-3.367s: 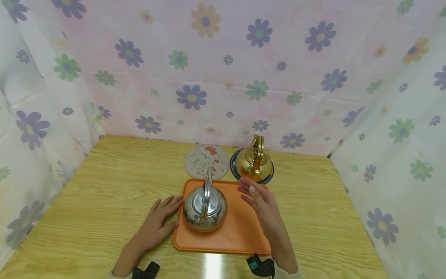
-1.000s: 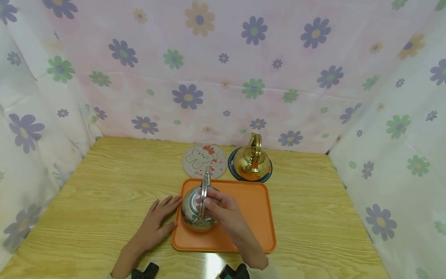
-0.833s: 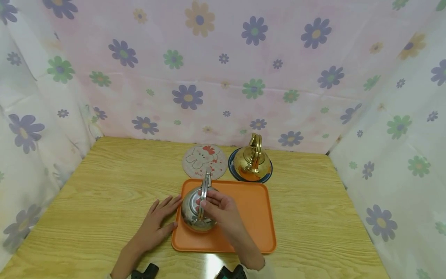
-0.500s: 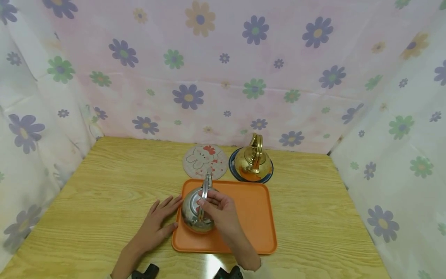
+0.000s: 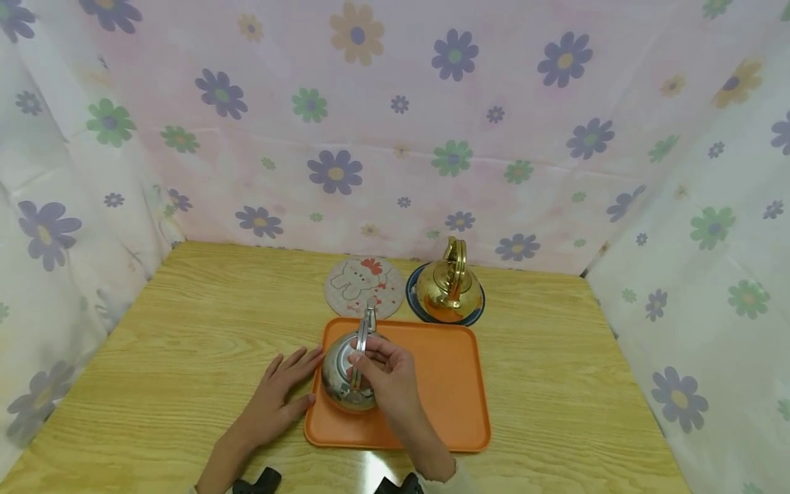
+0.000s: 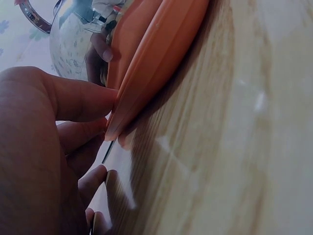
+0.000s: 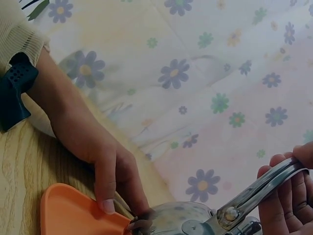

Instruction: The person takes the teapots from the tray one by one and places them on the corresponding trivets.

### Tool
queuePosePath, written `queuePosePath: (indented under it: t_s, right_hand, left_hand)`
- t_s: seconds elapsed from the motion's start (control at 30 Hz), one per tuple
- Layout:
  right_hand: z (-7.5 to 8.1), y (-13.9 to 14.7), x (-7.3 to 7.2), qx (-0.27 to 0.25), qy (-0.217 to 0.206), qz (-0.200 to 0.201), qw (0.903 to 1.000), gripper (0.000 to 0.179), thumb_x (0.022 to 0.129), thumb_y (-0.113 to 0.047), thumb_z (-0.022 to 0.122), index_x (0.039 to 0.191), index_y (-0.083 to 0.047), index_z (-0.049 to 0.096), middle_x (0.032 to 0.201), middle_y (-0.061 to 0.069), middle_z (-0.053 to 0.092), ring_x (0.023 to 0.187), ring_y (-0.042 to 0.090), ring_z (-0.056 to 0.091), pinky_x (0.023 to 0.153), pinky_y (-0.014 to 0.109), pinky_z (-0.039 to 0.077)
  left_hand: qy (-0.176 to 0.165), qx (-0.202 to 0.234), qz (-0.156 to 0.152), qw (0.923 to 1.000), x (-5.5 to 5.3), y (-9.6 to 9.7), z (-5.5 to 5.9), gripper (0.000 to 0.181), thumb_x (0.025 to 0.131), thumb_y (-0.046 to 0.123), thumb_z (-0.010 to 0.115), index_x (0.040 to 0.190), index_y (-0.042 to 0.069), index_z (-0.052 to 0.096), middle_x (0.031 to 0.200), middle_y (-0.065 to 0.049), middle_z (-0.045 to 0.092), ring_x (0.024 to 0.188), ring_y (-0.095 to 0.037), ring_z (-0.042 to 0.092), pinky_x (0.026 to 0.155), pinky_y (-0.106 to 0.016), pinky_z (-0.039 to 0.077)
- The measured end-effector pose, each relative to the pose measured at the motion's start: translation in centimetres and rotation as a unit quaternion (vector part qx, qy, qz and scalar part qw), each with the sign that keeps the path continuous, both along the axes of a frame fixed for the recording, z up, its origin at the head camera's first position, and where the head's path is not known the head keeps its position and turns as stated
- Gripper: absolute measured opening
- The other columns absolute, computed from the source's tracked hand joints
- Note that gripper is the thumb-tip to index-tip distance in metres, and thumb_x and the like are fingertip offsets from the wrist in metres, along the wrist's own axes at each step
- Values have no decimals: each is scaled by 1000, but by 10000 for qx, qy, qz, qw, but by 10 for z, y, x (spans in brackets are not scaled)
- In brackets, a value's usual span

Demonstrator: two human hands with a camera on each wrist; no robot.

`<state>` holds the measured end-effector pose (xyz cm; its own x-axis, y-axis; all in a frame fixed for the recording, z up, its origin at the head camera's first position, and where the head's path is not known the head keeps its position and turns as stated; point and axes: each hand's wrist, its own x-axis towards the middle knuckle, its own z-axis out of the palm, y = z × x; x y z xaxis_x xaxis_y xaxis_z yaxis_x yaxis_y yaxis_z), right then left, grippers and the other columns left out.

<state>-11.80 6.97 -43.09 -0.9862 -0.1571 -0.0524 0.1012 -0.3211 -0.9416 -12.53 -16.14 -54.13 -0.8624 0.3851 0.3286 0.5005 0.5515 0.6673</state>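
Observation:
A shiny silver kettle (image 5: 336, 377) stands on the left part of an orange tray (image 5: 450, 384), its spout facing the far side. My right hand (image 5: 398, 387) holds the kettle's arched handle from the right; in the right wrist view its fingers (image 7: 288, 203) curl under the handle (image 7: 261, 188) with the thumb on top. My left hand (image 5: 278, 394) lies at the tray's left edge with fingers spread. In the left wrist view the thumb and a finger of the left hand (image 6: 54, 122) touch the tray's rim (image 6: 161, 63).
A gold kettle (image 5: 441, 295) stands on a dark blue round mat (image 5: 415, 302) behind the tray's right half. Left of it lies a round mat (image 5: 352, 278) with a rabbit picture. Flowered curtains (image 5: 382, 130) enclose the wooden table (image 5: 216, 302).
My right hand has come from above the tray's right side, leftward to the silver kettle's handle, and taken hold of it. The left hand keeps its place at the tray's edge.

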Motion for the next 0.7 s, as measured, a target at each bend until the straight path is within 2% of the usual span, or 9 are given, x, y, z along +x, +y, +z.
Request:
queuePosePath:
  t_s: [0.23,0.7]
  right_hand:
    - [-1,-4,-2,222,151,-216,9994,24,93,2,67,109,18,63,85,-3,69,69,7,66,65,19,55]
    - [-1,1,-15,285,270,-296,9988,27,93,2,67,112,20,63,90,0,72,75,6,67,70,18,56]
  left_hand:
    - [0,-26,-38,10000,1,0,1,60,93,23,67,152,21,51,156,-8,49,144,-45,38,117,-67,11]
    - [67,-7,-16,10000,1,0,0,61,92,22,67,151,18,52,155,-9,50,144,-45,39,119,-62,10]
